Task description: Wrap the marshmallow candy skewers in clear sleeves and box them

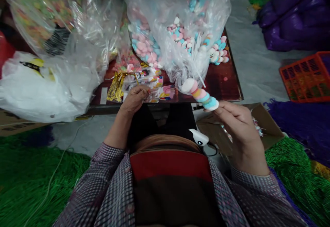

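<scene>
- Here's the right hand [238, 130], thumb and fingers pinched together on the near end of a candy stack [201, 96], held up just off the table's front edge!
- What a line-up on that stack: white and pink at the far end, then orange, pink, blue and a white piece right by the fingertips, the whole row slanting away to the left.
- Over to the left hand [135, 99], fingers drawn in and closed on the end of a clear printed wrapper [166, 92] at the table's front edge.
- More printed wrappers [154, 81] lie just beyond it, and a bunch of gold ties [116, 87] sits beside them on the left.
- Straight ahead on the dark red table [229, 86], a big clear bag [144, 41] bulges with pink, blue and white candies.
- White sticks [198, 56] bunch up in the plastic in front, and loose candies [218, 51] spill near the table's right side.
- Out on the left, a stuffed white bag [43, 96] leans over the table edge.
- Down on the right, an open cardboard box [269, 122] stands near the right forearm, with an orange crate [309, 75] farther out and green fringe [33, 179] spreading across the floor on the left.
</scene>
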The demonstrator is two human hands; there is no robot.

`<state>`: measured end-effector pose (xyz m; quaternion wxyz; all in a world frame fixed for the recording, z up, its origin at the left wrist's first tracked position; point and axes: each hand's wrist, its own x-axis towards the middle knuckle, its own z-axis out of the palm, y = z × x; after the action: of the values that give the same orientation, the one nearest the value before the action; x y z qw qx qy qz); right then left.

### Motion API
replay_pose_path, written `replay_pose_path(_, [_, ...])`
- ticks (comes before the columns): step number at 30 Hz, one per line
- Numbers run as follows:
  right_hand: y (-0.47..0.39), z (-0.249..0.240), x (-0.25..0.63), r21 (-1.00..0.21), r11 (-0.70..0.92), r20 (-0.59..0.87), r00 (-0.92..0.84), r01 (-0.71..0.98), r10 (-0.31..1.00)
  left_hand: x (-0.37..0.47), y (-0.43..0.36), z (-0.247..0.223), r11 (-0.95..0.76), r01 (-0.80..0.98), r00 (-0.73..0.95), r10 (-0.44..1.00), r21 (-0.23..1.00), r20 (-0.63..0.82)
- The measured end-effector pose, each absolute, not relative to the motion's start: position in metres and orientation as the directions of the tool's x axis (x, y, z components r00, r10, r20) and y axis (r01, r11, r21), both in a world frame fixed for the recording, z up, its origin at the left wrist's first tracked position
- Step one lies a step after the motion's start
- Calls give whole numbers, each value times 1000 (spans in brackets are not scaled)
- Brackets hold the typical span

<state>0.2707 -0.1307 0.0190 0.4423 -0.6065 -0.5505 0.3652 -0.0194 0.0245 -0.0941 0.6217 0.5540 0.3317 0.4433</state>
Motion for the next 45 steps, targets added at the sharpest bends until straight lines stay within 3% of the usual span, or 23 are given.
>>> replay_pose_path(4, [-127,20,276,-838,98,108,-13,537,994,-14,24,-86,84,-289,349,937,954,23])
replay_pose_path(8, [-121,15,284,-772,209,167,-125,600,978,-11,25,-82,75,-311,371,927,947,48])
replay_pose_path(13, [-121,9,295,-788,166,77,-173,593,982,-16,27,-81,22,-221,438,896,975,79])
replay_pose_path(20, [-123,6,304,-727,109,61,-94,678,994,-20,34,-71,-64,-124,485,867,990,117])
replay_pose_path(28, [-123,0,308,-762,108,90,-60,639,994,-19,36,-73,-89,-114,482,866,989,133])
replay_pose_path(33, [-123,-2,303,-781,77,158,76,620,984,-19,34,-67,-80,-93,500,859,993,116])
replay_pose_path(41, [-125,-16,281,-914,-59,-4,135,402,991,-4,28,-71,65,-274,400,915,960,52])
replay_pose_path(45, [-127,-20,277,-921,-52,-15,100,386,995,4,24,-77,130,-328,384,923,936,6])
